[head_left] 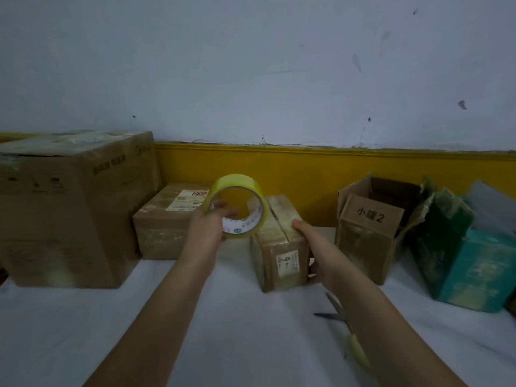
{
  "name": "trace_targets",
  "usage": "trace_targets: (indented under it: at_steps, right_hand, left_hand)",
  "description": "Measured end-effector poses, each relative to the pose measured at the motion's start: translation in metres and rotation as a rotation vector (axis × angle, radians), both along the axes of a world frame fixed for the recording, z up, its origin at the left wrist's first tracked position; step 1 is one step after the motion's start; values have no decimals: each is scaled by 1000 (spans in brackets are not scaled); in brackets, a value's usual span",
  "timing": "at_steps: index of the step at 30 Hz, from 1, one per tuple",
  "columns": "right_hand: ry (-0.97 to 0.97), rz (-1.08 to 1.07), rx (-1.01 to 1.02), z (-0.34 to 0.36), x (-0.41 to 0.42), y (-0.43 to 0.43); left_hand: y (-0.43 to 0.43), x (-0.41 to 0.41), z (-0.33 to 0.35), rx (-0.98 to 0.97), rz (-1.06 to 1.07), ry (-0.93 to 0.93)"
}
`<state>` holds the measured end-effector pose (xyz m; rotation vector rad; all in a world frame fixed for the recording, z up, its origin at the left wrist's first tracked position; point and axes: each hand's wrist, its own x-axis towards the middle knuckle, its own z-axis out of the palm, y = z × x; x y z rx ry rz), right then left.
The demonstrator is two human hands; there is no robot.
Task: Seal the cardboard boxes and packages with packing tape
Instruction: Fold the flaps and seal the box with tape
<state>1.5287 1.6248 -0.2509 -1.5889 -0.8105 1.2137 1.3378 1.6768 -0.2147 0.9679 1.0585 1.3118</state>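
Observation:
My left hand (208, 227) holds a roll of clear yellowish packing tape (237, 191) in the air, fingers hooked through its core. The roll hangs just left of a small brown cardboard box (279, 247) that stands on the white surface with a slit along its top. My right hand (318, 255) grips this box at its right side, thumb on the top edge. A white label with a 9 is on the box's near face.
A large cardboard box (69, 208) stands at the left, a medium labelled box (164, 222) behind the tape. An open box (371, 219) and a teal package (469, 263) stand at the right. Scissors (343, 322) with yellow handles lie under my right forearm.

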Motion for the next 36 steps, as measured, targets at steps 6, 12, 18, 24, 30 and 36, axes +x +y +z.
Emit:
trace_targets:
  at_steps: [6, 12, 18, 24, 30, 36]
  right_hand:
    - [135, -16, -9, 1, 21, -4]
    - [82, 46, 31, -1, 29, -6]
    - [-301, -56, 92, 4, 30, 0]
    - [-823, -239, 445, 13, 31, -14]
    - [-1221, 482, 7, -6, 64, -98]
    - [-1363, 505, 2, -26, 78, -141]
  left_hand:
    - [8, -23, -25, 154, 89, 148]
    - [-2, -46, -95, 547, -207, 763]
    - [-7, -47, -88, 641, -482, 866]
    - [-8, -30, -51, 197, -499, 658]
    - [-21, -9, -56, 35, -614, 410]
    - [-51, 23, -48, -275, -754, 12]
